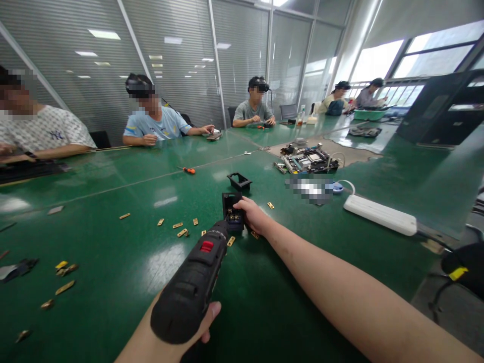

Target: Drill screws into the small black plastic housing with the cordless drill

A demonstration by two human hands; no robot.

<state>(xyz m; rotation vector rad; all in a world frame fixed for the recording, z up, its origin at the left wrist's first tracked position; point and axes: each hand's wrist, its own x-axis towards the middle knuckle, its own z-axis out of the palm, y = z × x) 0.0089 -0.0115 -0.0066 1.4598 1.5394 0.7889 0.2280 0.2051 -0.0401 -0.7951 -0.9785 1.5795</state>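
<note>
In the head view my left hand (207, 320) is wrapped round the grip of a black power drill (187, 287) with a red switch on top. The drill's front end points away from me and meets a small black box-shaped part (234, 222); its tip is hidden. My right hand (252, 214) grips that part from the right, thumb over its edge. Gold-coloured screws or terminals show inside the part. Just beyond lies a black rectangular frame (239, 181). Brass strips with holes (183, 232) are scattered around the drill's front, and another brass strip (270, 205) lies right of the box.
An orange-handled screwdriver (189, 171) lies farther off on the green table (124, 252). To the right are a circuit board (310, 159), a white power strip (380, 214) and a large black case (438, 108). Small brass pieces (66, 269) lie at left. Several people sit across the table.
</note>
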